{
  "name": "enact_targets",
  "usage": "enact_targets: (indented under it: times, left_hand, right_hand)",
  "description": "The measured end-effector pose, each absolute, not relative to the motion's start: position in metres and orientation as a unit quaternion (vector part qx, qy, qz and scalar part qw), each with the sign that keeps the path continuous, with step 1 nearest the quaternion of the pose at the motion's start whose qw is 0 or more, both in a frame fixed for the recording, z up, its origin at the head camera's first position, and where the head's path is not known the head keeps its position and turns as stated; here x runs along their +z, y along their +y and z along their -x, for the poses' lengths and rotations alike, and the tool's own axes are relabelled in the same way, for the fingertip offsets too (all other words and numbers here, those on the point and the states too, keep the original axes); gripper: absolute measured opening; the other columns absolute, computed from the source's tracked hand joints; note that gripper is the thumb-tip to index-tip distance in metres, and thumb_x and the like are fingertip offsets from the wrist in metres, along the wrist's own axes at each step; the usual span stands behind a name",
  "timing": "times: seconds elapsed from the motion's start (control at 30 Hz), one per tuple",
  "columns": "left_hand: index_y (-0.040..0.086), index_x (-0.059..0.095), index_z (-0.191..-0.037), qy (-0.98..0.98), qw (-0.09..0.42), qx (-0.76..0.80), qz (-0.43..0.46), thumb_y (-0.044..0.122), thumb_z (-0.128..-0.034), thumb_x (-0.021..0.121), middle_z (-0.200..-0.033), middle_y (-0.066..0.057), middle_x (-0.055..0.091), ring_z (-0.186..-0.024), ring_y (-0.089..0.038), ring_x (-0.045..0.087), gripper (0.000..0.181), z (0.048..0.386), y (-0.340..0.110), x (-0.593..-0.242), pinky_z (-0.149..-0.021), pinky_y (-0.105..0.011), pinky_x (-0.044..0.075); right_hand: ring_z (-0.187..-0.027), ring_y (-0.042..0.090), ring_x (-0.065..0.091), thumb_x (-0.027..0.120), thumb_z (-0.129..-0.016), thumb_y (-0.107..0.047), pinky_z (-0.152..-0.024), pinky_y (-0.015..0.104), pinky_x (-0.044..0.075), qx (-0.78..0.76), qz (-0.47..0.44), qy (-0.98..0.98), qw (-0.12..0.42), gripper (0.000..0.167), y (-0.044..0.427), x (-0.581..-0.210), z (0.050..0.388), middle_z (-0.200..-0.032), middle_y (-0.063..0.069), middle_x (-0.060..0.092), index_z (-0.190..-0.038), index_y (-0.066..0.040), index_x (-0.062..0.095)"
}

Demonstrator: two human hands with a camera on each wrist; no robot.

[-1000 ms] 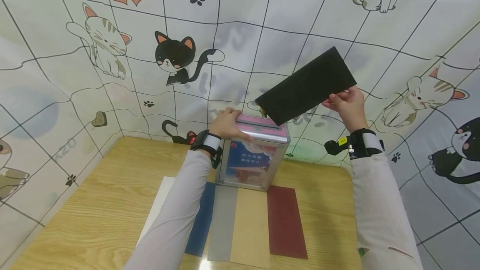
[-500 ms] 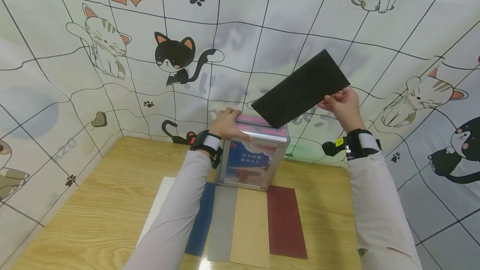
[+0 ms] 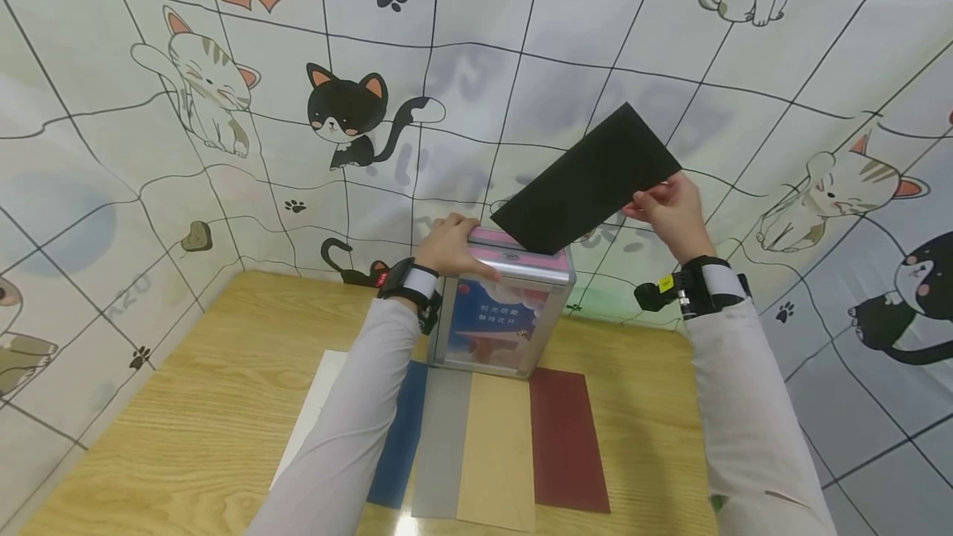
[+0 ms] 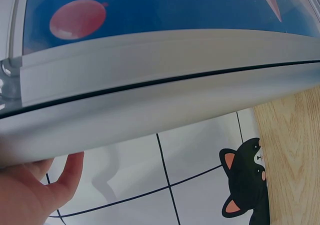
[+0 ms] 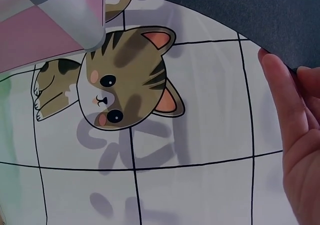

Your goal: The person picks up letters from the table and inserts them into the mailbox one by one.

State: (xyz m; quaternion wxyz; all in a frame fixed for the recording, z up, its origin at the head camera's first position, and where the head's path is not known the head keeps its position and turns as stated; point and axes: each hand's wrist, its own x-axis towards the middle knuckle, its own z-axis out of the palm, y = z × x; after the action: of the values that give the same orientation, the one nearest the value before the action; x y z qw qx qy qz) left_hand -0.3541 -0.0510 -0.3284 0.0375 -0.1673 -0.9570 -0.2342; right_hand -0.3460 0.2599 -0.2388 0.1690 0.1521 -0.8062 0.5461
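Observation:
A silver-framed box (image 3: 491,325) with a pink top and a slot stands at the back of the table. My left hand (image 3: 449,245) grips its top left part, thumb along the front edge; the left wrist view shows fingers at the metal rim (image 4: 150,110). My right hand (image 3: 673,217) pinches a black card (image 3: 588,180) by its lower right edge. The card slants down to the left, its low corner at the slot in the pink top; how far it has entered cannot be told. In the right wrist view, the black card (image 5: 260,15) bends slightly above my fingers.
Before the box lie a white card (image 3: 313,404), a blue card (image 3: 398,441), a grey card (image 3: 442,445), a beige card (image 3: 497,453) and a dark red card (image 3: 569,441). Behind the table (image 3: 186,404) hangs a wall covering (image 3: 476,89) printed with cats.
My right hand has moved left and slightly down with the black card, bringing its lower end over the box's slot. The left hand and box have stayed still.

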Motion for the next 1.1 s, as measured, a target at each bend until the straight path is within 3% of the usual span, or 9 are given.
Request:
enact_targets:
  times: [0.13, 0.37, 0.57, 0.83, 1.03, 1.1]
  left_hand:
    - [0.014, 0.035, -0.140, -0.956, 0.038, -0.237, 0.166, 0.065, -0.0538, 0.073, -0.139, -0.008, 0.035, -0.120, -0.028, 0.035, 0.107, 0.353, -0.052, -0.328, -0.091, -0.044, 0.042]
    - [0.014, 0.035, -0.139, -0.955, 0.039, -0.241, 0.168, 0.064, -0.0543, 0.073, -0.139, -0.009, 0.035, -0.120, -0.028, 0.034, 0.106, 0.351, -0.053, -0.326, -0.092, -0.045, 0.041]
    - [0.014, 0.034, -0.140, -0.956, 0.035, -0.237, 0.167, 0.065, -0.0551, 0.072, -0.140, -0.008, 0.034, -0.123, -0.029, 0.033, 0.106, 0.353, -0.053, -0.326, -0.094, -0.046, 0.040]
    - [0.014, 0.034, -0.140, -0.957, 0.034, -0.237, 0.165, 0.064, -0.0556, 0.072, -0.140, -0.009, 0.034, -0.123, -0.028, 0.033, 0.105, 0.352, -0.052, -0.327, -0.094, -0.045, 0.040]
    - [0.014, 0.034, -0.140, -0.956, 0.034, -0.236, 0.170, 0.064, -0.0558, 0.072, -0.139, -0.009, 0.035, -0.123, -0.029, 0.033, 0.105, 0.352, -0.052, -0.326, -0.094, -0.045, 0.040]
    - [0.014, 0.034, -0.140, -0.957, 0.033, -0.235, 0.170, 0.064, -0.0559, 0.072, -0.139, -0.009, 0.034, -0.123, -0.029, 0.033, 0.105, 0.352, -0.052, -0.326, -0.094, -0.046, 0.040]
  right_hand:
    - [-0.068, 0.013, 0.064, 0.061, -0.085, -0.009, -0.065, 0.023, 0.053, 0.542, -0.184, -0.807, 0.149, 0.031, 0.266, -0.246, 0.363, -0.087, 0.005, 0.064, -0.114, -0.009, 0.047]
    - [-0.068, 0.007, 0.061, 0.051, -0.089, -0.001, -0.067, 0.021, 0.053, 0.469, -0.135, -0.860, 0.148, 0.034, 0.240, -0.228, 0.345, -0.094, 0.011, 0.061, -0.121, -0.003, 0.041]
    - [-0.069, 0.003, 0.061, 0.049, -0.089, 0.001, -0.066, 0.019, 0.052, 0.446, -0.149, -0.871, 0.143, 0.035, 0.233, -0.228, 0.348, -0.102, 0.021, 0.058, -0.123, -0.003, 0.041]
    - [-0.074, 0.016, 0.064, 0.049, -0.089, 0.003, -0.066, 0.021, 0.053, 0.443, -0.151, -0.875, 0.122, 0.033, 0.227, -0.234, 0.351, -0.102, 0.022, 0.059, -0.121, -0.002, 0.042]
    - [-0.070, 0.008, 0.062, 0.048, -0.090, 0.001, -0.067, 0.018, 0.052, 0.413, -0.148, -0.893, 0.104, 0.034, 0.223, -0.236, 0.349, -0.104, 0.026, 0.059, -0.123, -0.001, 0.040]
    - [-0.074, 0.012, 0.063, 0.048, -0.090, 0.000, -0.068, 0.019, 0.052, 0.406, -0.149, -0.896, 0.097, 0.036, 0.221, -0.236, 0.349, -0.105, 0.025, 0.059, -0.125, -0.001, 0.039]
